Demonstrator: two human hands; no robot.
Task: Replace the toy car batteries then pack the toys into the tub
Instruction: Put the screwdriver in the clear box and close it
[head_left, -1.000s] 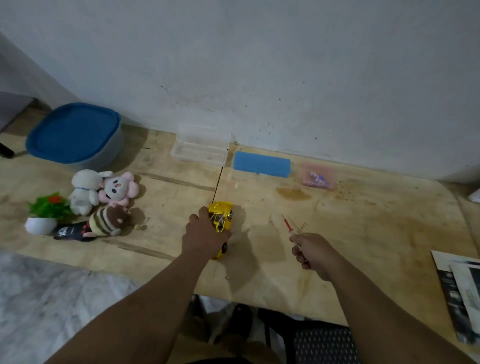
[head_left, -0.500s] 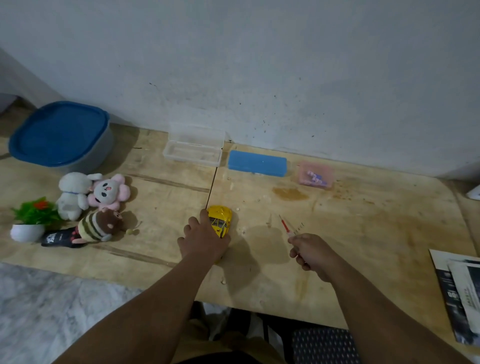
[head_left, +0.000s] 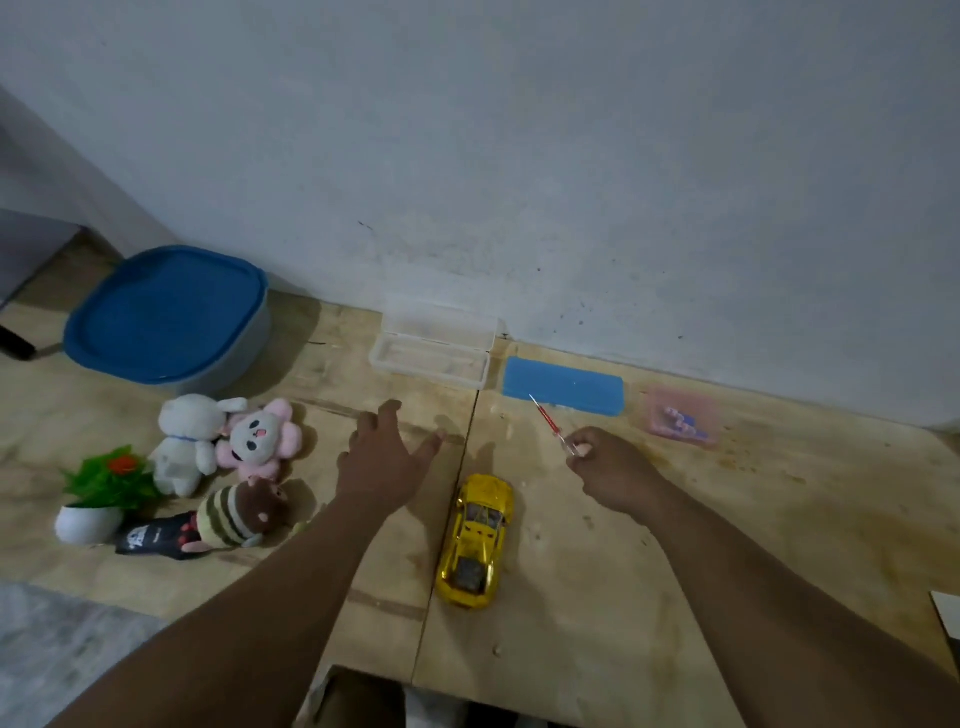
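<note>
The yellow toy car (head_left: 474, 541) lies on the wooden table (head_left: 727, 545), upright, between my two arms. My left hand (head_left: 382, 460) hovers beyond it and to its left, fingers spread, holding nothing. My right hand (head_left: 610, 467) is shut on a thin red-handled screwdriver (head_left: 548, 422) whose tip points away toward the wall. The grey tub (head_left: 171, 319) with a blue lid stands at the back left. Beside it lie a white bunny plush (head_left: 184, 439), a pink flower plush (head_left: 260, 439) and a striped brown plush (head_left: 236, 517).
A clear plastic case (head_left: 434, 348) lies open by the wall, with a blue case lid (head_left: 563, 385) and a pink box (head_left: 680, 423) to its right. A small potted plant (head_left: 101, 493) and a black packet (head_left: 156, 540) sit at the left. Papers poke in at the right edge.
My left hand has let go of the yellow car and moved away from it, fingers spread. The car now lies free on the table. My right hand still holds the screwdriver.
</note>
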